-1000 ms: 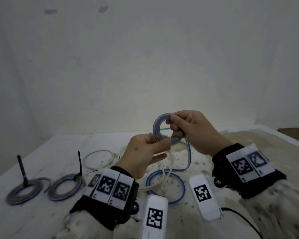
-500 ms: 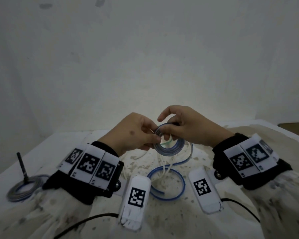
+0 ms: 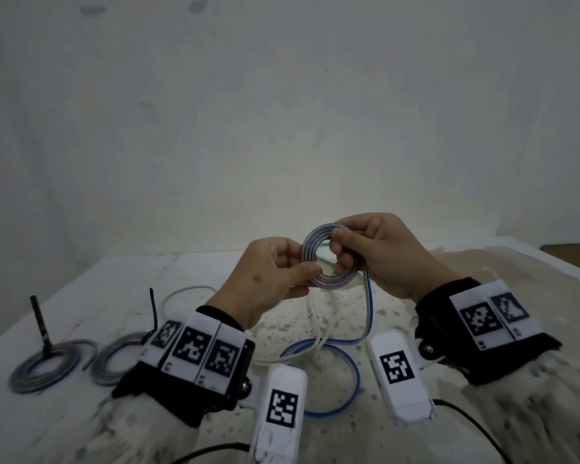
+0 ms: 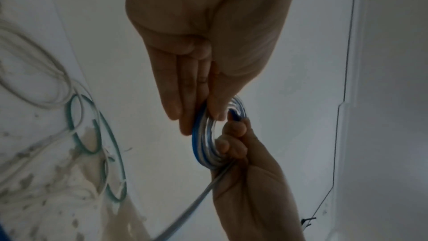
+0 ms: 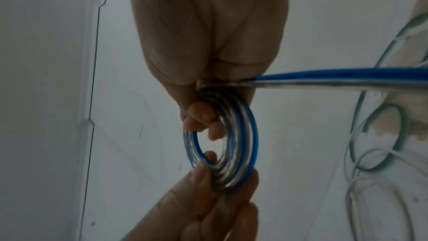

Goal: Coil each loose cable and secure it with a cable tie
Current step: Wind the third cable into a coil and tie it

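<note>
Both my hands are up above the table (image 3: 533, 262), holding one small coil (image 3: 329, 259) of blue-and-clear cable between them. My left hand (image 3: 272, 279) pinches the coil's lower left edge, thumb on the near face, straight fingers (image 4: 176, 87) behind it. My right hand (image 3: 382, 252) grips the right side, fingers (image 5: 201, 116) curled through the centre hole and round the turns. The coil stands roughly upright, tilted a little, clear of the table.

The unwound tail (image 3: 369, 306) leaves the coil at my right hand, drops down and runs into a loose blue loop (image 3: 354, 373) lying flat on the table between my wrists. Thin white cable (image 3: 185, 291) lies tangled under and beside that loop (a teal one (image 4: 76, 135) shows in the wrist views too).

Far left on the table: two finished coils, flat and side by side. The left one (image 3: 52, 368) has a black tie (image 3: 41, 323) sticking straight up; the second (image 3: 114, 361) sits partly behind my left wrist, its tie (image 3: 153, 308) also upright.
</note>
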